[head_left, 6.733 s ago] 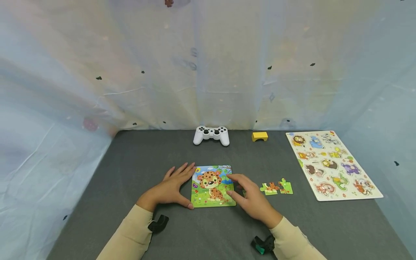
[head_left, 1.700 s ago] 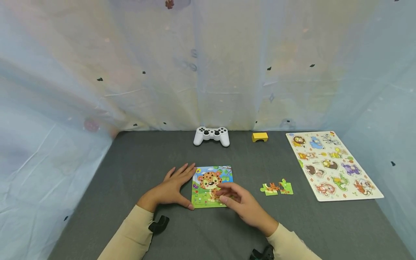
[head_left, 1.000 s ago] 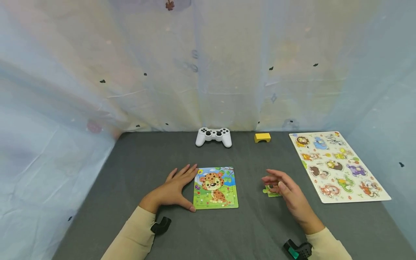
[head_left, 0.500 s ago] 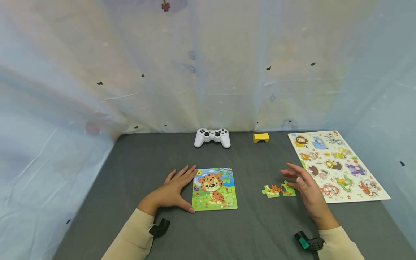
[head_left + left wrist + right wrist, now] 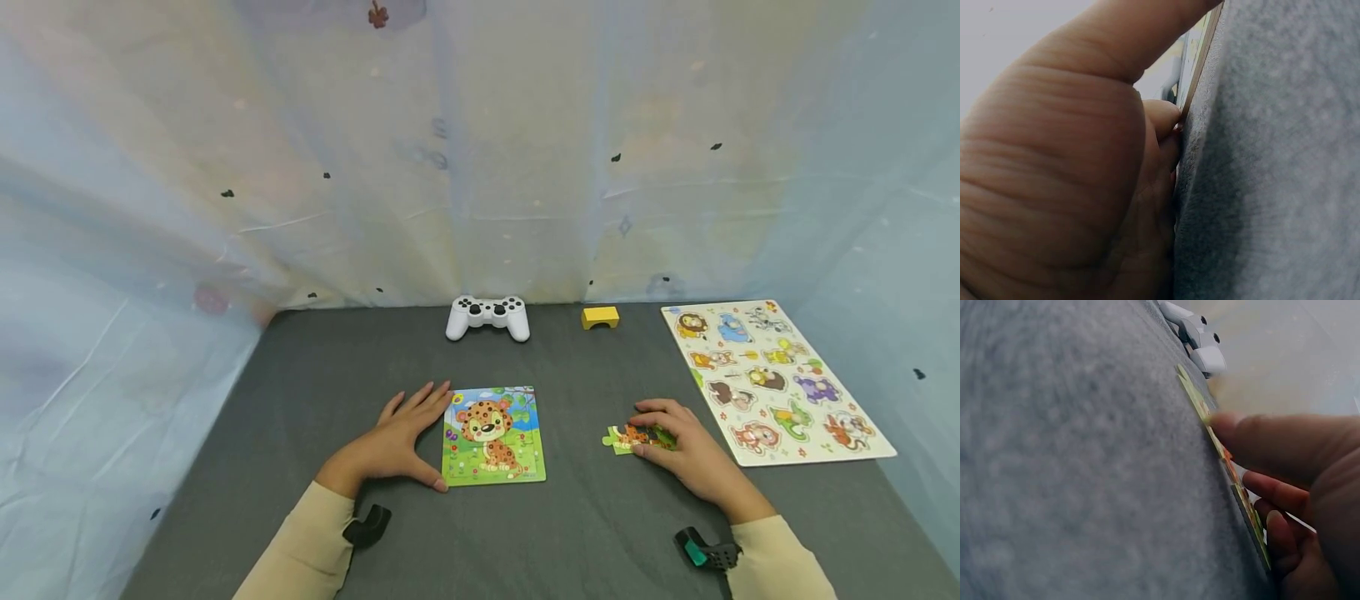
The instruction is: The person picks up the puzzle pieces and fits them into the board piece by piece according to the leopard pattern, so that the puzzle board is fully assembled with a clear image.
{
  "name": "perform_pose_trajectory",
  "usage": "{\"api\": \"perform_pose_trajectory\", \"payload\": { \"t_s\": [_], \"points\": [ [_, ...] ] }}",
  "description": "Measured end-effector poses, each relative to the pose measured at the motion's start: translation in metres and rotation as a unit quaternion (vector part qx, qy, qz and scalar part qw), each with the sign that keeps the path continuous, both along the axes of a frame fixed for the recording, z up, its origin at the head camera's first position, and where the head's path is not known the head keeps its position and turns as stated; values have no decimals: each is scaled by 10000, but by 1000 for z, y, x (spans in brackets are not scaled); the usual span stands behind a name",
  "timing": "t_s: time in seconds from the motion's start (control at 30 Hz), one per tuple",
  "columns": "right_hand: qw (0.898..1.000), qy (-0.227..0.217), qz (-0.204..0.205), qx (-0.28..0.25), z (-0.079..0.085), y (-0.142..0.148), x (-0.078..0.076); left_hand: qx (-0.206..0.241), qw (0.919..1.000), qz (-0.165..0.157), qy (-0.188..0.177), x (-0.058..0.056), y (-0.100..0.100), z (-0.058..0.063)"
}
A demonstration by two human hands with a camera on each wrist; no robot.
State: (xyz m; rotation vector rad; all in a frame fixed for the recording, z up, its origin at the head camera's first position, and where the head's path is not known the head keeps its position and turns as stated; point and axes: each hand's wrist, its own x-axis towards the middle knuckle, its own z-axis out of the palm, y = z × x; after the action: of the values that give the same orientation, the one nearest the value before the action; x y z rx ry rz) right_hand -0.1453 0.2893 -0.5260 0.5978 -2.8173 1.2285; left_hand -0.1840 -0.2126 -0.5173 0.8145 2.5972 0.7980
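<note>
A square leopard jigsaw puzzle [image 5: 491,435] lies flat on the grey table. My left hand [image 5: 397,442] rests along its left edge, fingers straight and spread, thumb at the near left corner. In the left wrist view the palm [image 5: 1054,175] fills much of the frame beside the cloth. Two loose puzzle pieces, green with leopard spots, lie joined or side by side to the right. My right hand [image 5: 686,446] pinches the left puzzle piece [image 5: 619,440] between thumb and index finger, covering part of the right one. The right wrist view shows the thumb [image 5: 1229,428] at the piece's edge.
A white game controller [image 5: 487,317] and a yellow arch block [image 5: 600,317] stand at the table's back edge. An animal peg board [image 5: 776,383] lies at the right, beyond my right hand. A pale cloth [image 5: 480,167] hangs behind the table.
My right hand has gone from the leopard puzzle to the right, over the loose pieces, then down onto them. A green bit earlier beside the puzzle's right edge no longer shows there. The left hand stays.
</note>
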Motion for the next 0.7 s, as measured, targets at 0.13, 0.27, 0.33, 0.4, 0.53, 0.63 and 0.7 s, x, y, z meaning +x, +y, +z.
{"api": "perform_pose_trajectory", "payload": {
  "t_s": [0.13, 0.27, 0.33, 0.4, 0.53, 0.63, 0.7],
  "points": [
    [9999, 9, -87, -125, 2, -2, 1, 23, 10000, -4, -10, 0, 0, 0],
    [9996, 139, -211, -89, 3, -4, 2, 44, 10000, -15, -18, 0, 0, 0],
    [9995, 215, -249, -20, 3, -5, 3, 38, 10000, -13, -7, 0, 0, -1],
    [9993, 284, -199, 106, 4, -5, 4, 24, 10000, -18, 16, 0, 0, -1],
    [9991, 346, -39, 246, 5, -7, 4, 17, 10000, -23, 48, 0, 1, -1],
    [9992, 300, -96, 236, 6, -9, 4, 34, 10000, -26, 45, 0, 1, 1],
    [9991, 278, -205, 234, 6, -10, 4, 37, 10000, -30, 35, 1, 1, 2]
  ]
}}
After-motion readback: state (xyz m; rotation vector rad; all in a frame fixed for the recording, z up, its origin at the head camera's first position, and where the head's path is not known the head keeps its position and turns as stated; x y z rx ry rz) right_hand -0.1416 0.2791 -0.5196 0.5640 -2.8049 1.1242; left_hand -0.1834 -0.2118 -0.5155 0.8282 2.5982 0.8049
